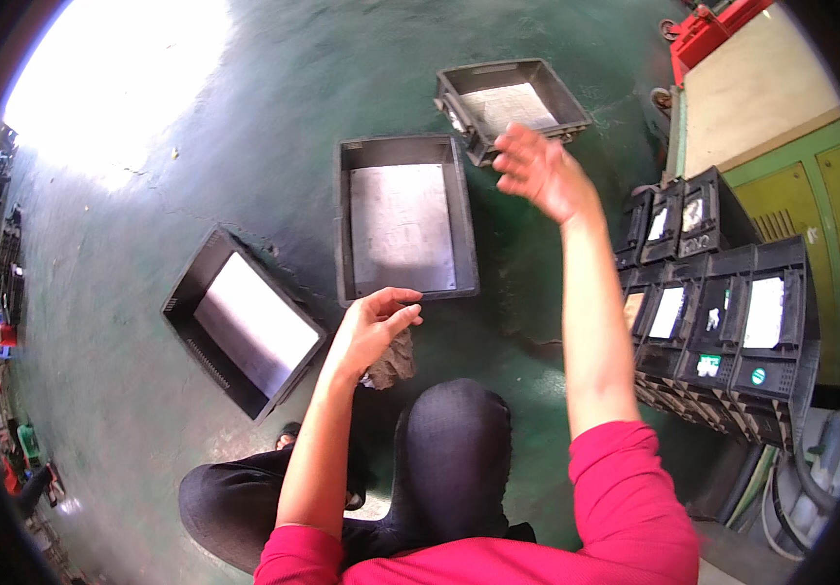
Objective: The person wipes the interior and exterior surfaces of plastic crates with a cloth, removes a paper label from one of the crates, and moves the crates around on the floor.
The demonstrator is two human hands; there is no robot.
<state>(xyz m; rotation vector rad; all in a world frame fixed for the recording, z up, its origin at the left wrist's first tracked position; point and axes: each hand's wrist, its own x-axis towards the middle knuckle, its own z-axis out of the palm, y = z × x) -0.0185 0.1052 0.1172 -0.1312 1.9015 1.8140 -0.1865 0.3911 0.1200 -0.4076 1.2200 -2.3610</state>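
My left hand (373, 330) is over the near edge of the middle black crate (345, 219), its fingers loosely stretched and a gap showing between thumb and forefinger. Beneath it sits a crumpled brown rag-like thing (395, 365), partly hidden by the hand; I cannot tell whether they touch. My right hand (543, 175) is raised, open and slightly blurred, in front of the near side of the far black crate (566, 102). Nothing shows in its fingers. Pale flat bottoms show inside both crates.
A third crate (208, 361) lies angled on the green floor (118, 283) at left. Black crates (771, 375) stand stacked at right beside a green cabinet (790, 190). Red equipment (717, 39) is at far right. My bent knee (456, 439) is close in front.
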